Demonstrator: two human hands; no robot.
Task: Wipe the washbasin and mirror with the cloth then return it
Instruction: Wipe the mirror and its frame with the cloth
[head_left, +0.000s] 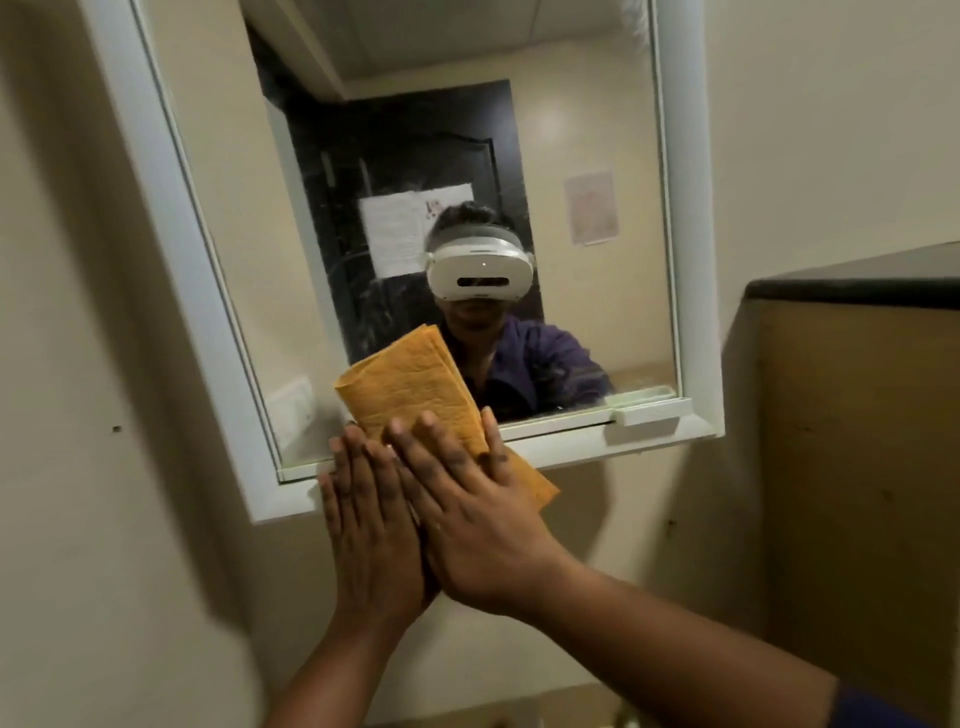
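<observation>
A folded orange cloth (408, 387) lies flat against the lower part of the wall mirror (395, 156), overlapping its white bottom frame. My right hand (467, 509) presses on the cloth with straight, spread fingers. My left hand (371, 514) lies flat beside it, partly under the right hand, its fingertips at the cloth's lower left edge and the frame. The glass shows smears and a reflection of a person wearing a white headset. The washbasin is out of view.
The mirror's white frame (696, 291) has a small ledge at the bottom right. A beige partition with a dark top (852, 286) stands close on the right. Beige wall (78, 364) surrounds the mirror on the left and below.
</observation>
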